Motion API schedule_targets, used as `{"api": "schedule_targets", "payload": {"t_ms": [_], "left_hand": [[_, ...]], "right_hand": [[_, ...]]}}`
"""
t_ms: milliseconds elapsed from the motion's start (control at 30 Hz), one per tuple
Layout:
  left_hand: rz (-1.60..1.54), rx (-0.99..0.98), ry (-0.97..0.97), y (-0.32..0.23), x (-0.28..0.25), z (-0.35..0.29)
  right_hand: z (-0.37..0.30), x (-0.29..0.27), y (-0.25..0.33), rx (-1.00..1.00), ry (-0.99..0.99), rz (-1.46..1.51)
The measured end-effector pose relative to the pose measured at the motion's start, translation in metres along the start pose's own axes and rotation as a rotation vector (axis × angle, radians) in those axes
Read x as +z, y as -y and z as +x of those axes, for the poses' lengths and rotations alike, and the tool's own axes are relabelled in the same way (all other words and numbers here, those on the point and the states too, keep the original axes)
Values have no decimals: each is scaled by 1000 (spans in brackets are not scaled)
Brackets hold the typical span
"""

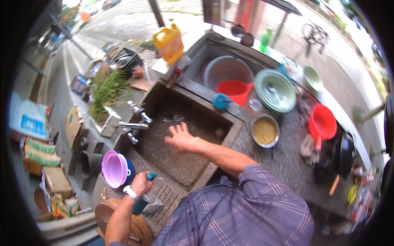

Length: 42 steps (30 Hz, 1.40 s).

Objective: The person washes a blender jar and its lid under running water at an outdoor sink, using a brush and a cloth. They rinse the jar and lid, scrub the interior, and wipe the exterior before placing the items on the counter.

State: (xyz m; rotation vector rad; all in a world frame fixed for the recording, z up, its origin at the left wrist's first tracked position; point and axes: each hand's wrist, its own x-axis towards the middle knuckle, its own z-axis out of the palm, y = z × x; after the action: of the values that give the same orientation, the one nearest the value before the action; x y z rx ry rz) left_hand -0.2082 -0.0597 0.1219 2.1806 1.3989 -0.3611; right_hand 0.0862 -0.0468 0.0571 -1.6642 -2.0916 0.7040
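Observation:
My right hand [181,138] is stretched over the stone sink [180,178], fingers spread, with nothing in it. Below it, the basin floor looks wet. Beside the sink's left corner is a chrome tap [137,125]. My left hand [142,184], with a watch on its wrist, is closed round a teal plastic thing [152,176] over the ribbed drainboard. Its kind is hidden by the fingers. Just below that hand stand a teal container [140,206] and a clear tub [153,204]. A purple colander [115,169] sits in a blue bowl to its left.
Right of the sink are a pot of yellowish grain-like food [265,130], stacked pale green bowls [275,90] and a red dipper [322,122]. A second basin holds a grey tub [228,71]. A yellow jug [168,42] stands behind; a round wooden block [107,213] is near left.

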Motion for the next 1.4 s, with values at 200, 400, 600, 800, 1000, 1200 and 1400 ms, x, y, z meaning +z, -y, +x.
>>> {"api": "schedule_targets", "payload": {"t_ms": [200,400,600,800,1000,1200,1400], "left_hand": [[110,216,-1,11,15,17],[126,313,56,5,18,4],[65,365,11,-22,6,-18],[119,350,-62,-63,11,-39],[139,353,-103,-104,14,-56],[126,287,-96,-140,16,-72],[54,351,-64,-131,27,-52]], "right_hand": [[-211,38,31,171,-155,174],[-423,46,53,857,-219,167],[-525,36,34,1155,-383,-9],[-576,5,-70,1127,-772,-174],[-608,-40,-204,1016,-1054,-413],[-566,-16,-235,1206,-758,-251],[-530,-79,-93,624,-848,1002]]}}
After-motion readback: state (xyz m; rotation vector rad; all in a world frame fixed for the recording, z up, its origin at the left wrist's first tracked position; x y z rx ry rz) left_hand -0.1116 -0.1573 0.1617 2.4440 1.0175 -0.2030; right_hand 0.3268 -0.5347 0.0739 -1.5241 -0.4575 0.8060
